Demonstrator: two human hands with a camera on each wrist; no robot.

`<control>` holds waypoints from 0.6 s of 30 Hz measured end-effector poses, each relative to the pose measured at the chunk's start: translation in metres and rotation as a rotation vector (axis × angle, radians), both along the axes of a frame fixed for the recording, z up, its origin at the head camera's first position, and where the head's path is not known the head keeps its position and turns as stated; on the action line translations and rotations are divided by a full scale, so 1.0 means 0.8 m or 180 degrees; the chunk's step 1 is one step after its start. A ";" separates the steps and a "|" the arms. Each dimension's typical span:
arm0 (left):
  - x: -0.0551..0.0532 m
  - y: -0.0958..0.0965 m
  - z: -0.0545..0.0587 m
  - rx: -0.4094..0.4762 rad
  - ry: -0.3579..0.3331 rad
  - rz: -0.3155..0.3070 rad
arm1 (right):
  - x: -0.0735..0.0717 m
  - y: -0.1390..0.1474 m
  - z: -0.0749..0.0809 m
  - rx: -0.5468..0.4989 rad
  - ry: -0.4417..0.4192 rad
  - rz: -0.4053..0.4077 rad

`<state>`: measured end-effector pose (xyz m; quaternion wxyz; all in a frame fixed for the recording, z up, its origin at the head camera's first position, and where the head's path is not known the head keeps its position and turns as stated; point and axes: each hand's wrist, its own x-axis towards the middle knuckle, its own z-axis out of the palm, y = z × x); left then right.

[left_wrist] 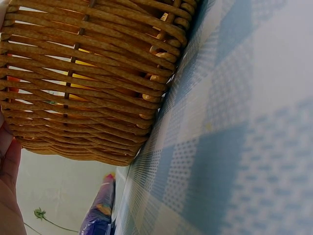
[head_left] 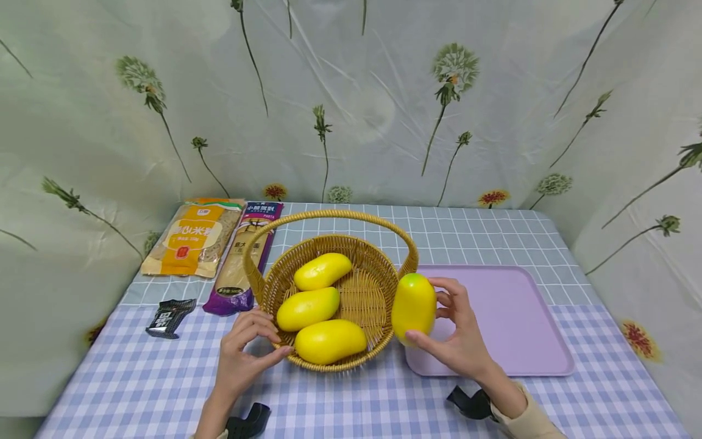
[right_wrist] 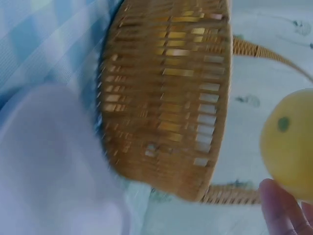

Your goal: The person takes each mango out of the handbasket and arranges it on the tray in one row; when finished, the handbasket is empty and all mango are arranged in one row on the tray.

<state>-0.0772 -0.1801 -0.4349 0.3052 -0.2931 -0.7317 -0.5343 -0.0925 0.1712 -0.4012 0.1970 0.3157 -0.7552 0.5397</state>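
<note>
A yellow mango with a greenish top is held upright by my right hand, thumb on the near side and fingers on the far side. It overlaps the right rim of a wicker basket in the head view; the right wrist view shows it above rim height. My left hand grips the basket's near left rim between thumb and fingers. Inside the basket lie three more mangoes: one at the back, one in the middle and one in front. The basket's arched handle stands up.
A lilac tray lies right of the basket, partly behind my right hand. To the left are an orange-and-clear grain bag, a purple pasta packet and a small black wrapped packet. A floral curtain hangs behind the table.
</note>
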 end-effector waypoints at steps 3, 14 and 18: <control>0.000 0.000 0.000 -0.0007 0.0003 0.0006 | 0.000 0.014 -0.003 0.0042 -0.0114 -0.0197; 0.001 0.000 0.001 -0.0027 -0.0017 0.0032 | -0.011 0.038 -0.023 0.0281 -0.0597 -0.0930; 0.000 0.001 0.001 -0.0027 -0.0019 0.0025 | -0.018 0.041 -0.029 0.0444 -0.0887 -0.1114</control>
